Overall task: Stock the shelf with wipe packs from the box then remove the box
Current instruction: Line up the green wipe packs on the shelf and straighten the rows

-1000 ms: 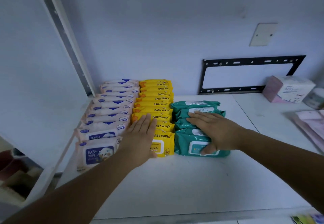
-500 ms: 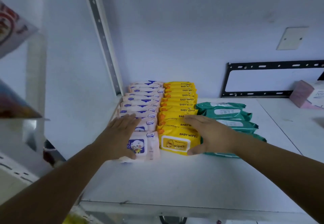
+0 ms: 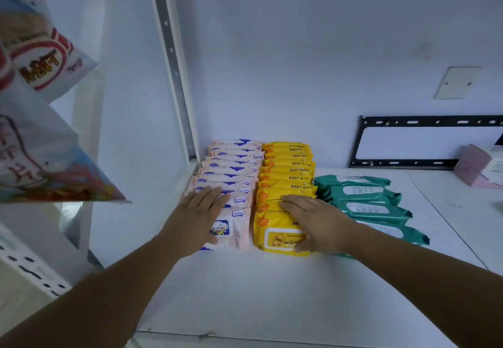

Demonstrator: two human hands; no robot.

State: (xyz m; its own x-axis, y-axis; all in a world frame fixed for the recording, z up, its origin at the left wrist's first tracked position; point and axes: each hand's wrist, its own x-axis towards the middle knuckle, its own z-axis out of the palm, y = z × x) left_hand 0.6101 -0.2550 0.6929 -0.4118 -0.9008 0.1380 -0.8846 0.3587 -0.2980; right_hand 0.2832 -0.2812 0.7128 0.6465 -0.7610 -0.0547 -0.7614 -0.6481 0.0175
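Three rows of wipe packs lie overlapped on the white shelf: pale pink packs on the left, yellow "Baby Wipes" packs in the middle, green packs on the right. My left hand rests flat, fingers apart, on the front pink packs. My right hand lies flat on the front yellow packs, its outer edge against the green row. Neither hand grips a pack. No box is in view.
A slotted metal upright stands at the shelf's left back corner. Snack bags hang close at the left. A black wall bracket and a pink carton are at the back right.
Both hands have shifted one row to the left: left hand from the yellow packs to the pink ones, right hand from the green packs to the yellow ones. The view has swung left too.
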